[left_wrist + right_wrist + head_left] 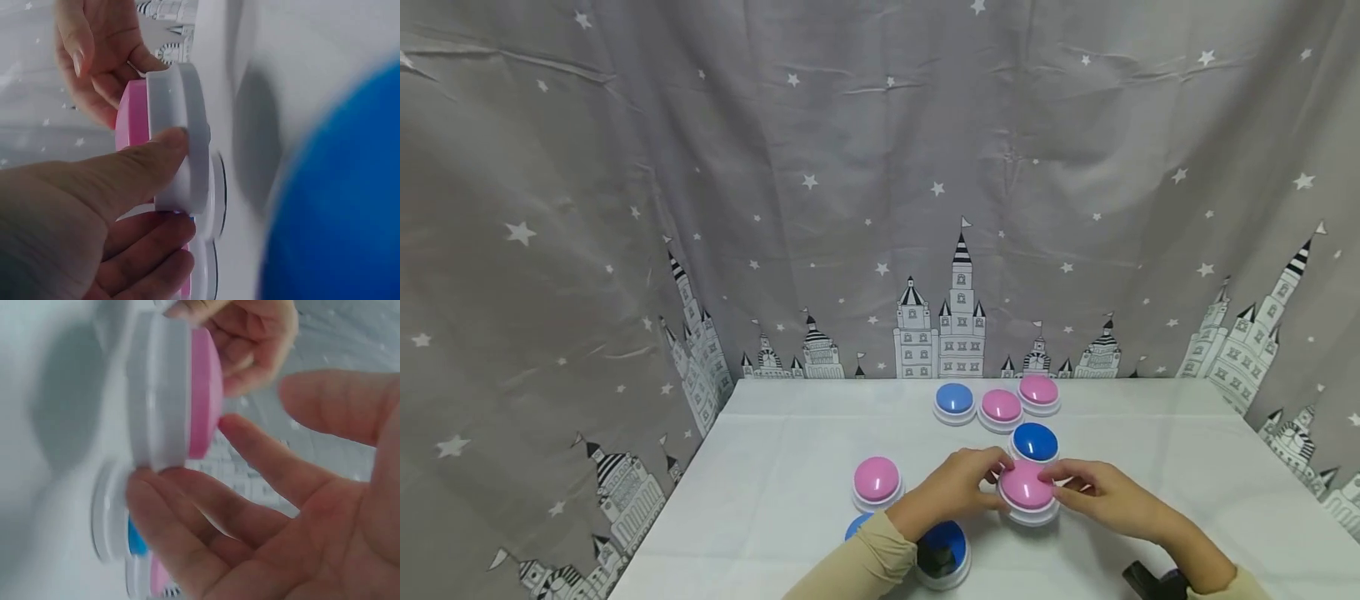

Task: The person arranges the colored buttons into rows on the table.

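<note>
A push button with a pink dome and a white base is held a little above the white table, its shadow falling apart from it. My left hand grips its white base, thumb on one side and fingers on the other. On the opposite side, my right hand touches the button with its fingertips; in the right wrist view the thumb stands away from it. Just behind is a dark blue button. Another dark blue button lies by my left wrist, partly covered.
Farther back stand a light blue button and two pink ones. A pink button is left of my left forearm, and a blue button is mostly hidden under it. A grey curtain hangs behind the table.
</note>
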Motion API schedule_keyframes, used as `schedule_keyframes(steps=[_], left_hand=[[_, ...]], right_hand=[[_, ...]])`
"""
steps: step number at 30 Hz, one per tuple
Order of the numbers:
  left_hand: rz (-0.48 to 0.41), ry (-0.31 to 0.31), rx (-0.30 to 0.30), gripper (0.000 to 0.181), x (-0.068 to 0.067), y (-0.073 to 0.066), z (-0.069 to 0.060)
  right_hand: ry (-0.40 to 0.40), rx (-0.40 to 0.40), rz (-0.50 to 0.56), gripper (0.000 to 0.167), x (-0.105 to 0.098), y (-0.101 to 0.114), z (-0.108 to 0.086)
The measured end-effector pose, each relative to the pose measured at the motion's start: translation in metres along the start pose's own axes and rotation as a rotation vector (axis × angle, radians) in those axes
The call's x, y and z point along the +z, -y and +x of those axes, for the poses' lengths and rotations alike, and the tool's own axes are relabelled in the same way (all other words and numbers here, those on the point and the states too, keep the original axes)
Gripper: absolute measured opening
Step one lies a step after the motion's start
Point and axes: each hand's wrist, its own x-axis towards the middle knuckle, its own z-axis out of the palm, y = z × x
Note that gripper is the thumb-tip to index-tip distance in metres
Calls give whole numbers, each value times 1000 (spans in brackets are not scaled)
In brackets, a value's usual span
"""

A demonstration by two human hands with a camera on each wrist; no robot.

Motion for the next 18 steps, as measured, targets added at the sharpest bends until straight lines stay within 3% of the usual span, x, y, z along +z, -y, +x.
schedule_keyframes(steps=[9, 18], left_hand=[[-7, 3, -11, 43, -29, 18, -25], [-32, -11, -118, 44, -56, 45, -50]], right_hand=[[-17, -34, 30, 33, 29, 6, 21], [-4, -93, 50, 39, 57, 13, 55]])
